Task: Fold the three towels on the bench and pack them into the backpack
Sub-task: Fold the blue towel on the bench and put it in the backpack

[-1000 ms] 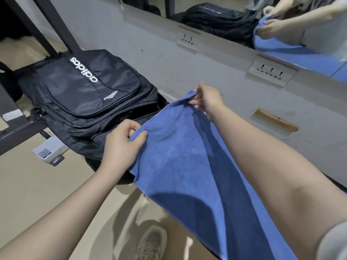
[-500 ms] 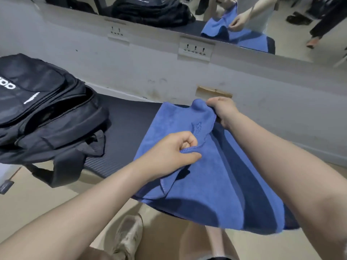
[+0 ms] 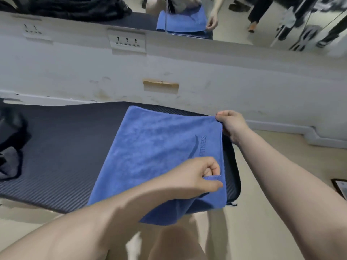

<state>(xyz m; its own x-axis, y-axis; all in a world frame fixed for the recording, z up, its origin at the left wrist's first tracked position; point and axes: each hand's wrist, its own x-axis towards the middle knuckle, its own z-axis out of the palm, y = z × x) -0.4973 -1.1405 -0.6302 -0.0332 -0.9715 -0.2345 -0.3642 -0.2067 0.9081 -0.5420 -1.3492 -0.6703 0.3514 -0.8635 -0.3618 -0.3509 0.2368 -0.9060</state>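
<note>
White scuffed wall with socket plates behind; black ribbed padded bench [image 3: 62, 147] below. I hold blue microfibre towel [image 3: 155, 147] on bench right end, now doubled over flat, logo up; earlier it was bunched mid-fold. Left hand [image 3: 197, 177] pinches near corner, fingers curled. Right hand [image 3: 231, 124] pinches far corner. First fold looks complete. Black fabric backpack [image 3: 11, 139], earlier well in view at left, now only at left edge.
</note>
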